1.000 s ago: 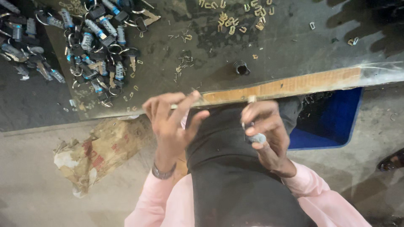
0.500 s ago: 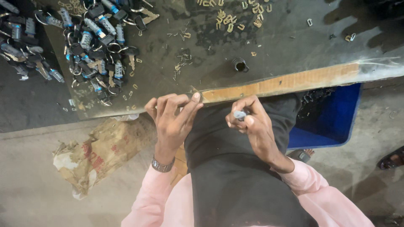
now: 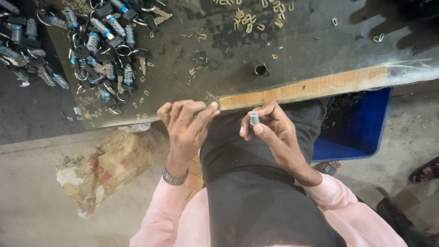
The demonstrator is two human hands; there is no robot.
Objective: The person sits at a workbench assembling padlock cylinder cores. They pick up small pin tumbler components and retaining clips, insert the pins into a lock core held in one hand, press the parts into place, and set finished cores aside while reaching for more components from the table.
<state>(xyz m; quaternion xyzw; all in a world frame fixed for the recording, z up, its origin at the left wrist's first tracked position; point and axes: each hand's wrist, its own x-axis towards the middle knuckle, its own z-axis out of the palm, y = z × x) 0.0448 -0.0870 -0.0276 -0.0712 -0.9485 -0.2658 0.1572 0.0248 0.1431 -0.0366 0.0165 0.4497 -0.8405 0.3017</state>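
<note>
Just off the worktop [image 3: 320, 84] edge, over the lap, the right hand [image 3: 274, 132] had its fingers pinched on a small grey lock cylinder [image 3: 254, 118] while the left hand [image 3: 185, 126] hovered loosely curled and empty, so I'd say a steady fingertip grip kept it from dropping.

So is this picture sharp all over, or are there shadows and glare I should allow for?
Head view: mostly sharp, with the right hand and its small grey cylinder crisp; the left hand is clear too. Dark shadows fall on the table at top right, a pale sheen runs along its near edge, and the pile of lock cylinders looks slightly soft.
</note>
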